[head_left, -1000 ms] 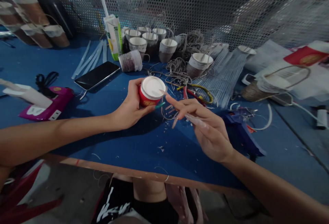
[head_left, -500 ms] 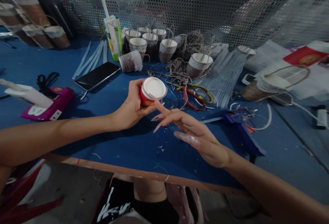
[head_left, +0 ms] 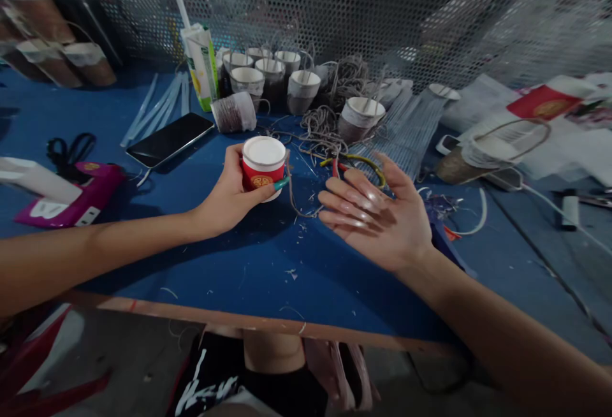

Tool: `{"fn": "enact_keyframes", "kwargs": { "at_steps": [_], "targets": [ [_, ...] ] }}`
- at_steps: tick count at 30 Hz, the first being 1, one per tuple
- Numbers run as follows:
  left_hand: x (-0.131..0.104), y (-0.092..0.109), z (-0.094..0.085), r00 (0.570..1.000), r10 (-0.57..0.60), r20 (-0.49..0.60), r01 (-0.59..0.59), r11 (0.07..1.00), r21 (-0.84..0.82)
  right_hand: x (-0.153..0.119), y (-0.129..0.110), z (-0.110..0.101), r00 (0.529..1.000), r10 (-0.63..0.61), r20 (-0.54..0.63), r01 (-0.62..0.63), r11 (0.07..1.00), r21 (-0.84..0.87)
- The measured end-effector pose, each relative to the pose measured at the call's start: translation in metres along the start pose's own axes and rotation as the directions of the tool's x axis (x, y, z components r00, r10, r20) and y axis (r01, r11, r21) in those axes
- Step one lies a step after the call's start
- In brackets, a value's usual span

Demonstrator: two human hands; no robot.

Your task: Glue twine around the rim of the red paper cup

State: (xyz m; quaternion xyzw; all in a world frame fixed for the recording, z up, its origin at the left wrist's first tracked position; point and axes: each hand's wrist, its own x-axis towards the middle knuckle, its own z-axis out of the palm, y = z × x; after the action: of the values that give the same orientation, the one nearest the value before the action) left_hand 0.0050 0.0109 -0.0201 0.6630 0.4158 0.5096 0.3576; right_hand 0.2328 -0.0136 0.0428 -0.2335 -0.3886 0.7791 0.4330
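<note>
A small red paper cup (head_left: 262, 166) with a white top and a gold emblem stands in my left hand (head_left: 234, 190). My fingers wrap its far side, and the thumb with a green nail presses the front. A thin grey-brown cord (head_left: 292, 197) hangs slack from the cup's right side and curves towards my right hand (head_left: 377, 216). That hand is palm up over the table, its long-nailed fingers loosely bent and the thumb apart. No grip on the cord shows; where it runs behind the fingers is hidden. Red and yellow loops (head_left: 366, 165) lie just beyond.
Several cord-wrapped cups (head_left: 303, 90) stand at the back beside tangled cord (head_left: 319, 125) and clear glue sticks (head_left: 396, 120). A phone (head_left: 169, 139), a drink carton (head_left: 201, 66) and a purple packet (head_left: 71, 197) are left. A cord-wrapped cup with a handle (head_left: 471, 155) lies right.
My right hand has left the cup, moved right and turned palm up with fingers bent. My left hand has tilted the cup more upright, showing its emblem. The view has shifted slightly right.
</note>
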Motion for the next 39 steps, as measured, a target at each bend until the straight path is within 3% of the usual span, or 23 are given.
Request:
{"fn": "enact_keyframes", "kwargs": {
  "at_steps": [10,16,29,33,39],
  "targets": [
    [0.0000,0.0012,-0.0001,1.000,0.007,-0.018,-0.007,1.000,0.009,-0.0014,0.0015,0.0032,0.992,0.041,0.123,-0.045,0.999,0.027],
    [-0.0009,-0.0011,-0.0023,0.999,-0.020,-0.025,0.020,1.000,0.012,-0.0019,0.0024,0.0023,0.990,0.051,0.135,-0.056,0.998,0.034],
    [0.0000,0.0039,-0.0032,0.979,0.006,0.203,0.061,0.945,-0.321,-0.0022,0.0033,0.0028,0.989,-0.012,0.146,0.017,0.999,-0.038],
    [-0.0013,0.0025,-0.0056,0.964,-0.017,0.266,0.117,0.923,-0.366,-0.0026,0.0043,0.0027,0.985,-0.038,0.166,0.047,0.998,-0.051],
    [-0.0038,0.0054,-0.0062,0.962,-0.040,0.268,0.138,0.924,-0.356,-0.0022,0.0049,0.0035,0.989,-0.039,0.143,0.048,0.997,-0.059]
  ]
}}
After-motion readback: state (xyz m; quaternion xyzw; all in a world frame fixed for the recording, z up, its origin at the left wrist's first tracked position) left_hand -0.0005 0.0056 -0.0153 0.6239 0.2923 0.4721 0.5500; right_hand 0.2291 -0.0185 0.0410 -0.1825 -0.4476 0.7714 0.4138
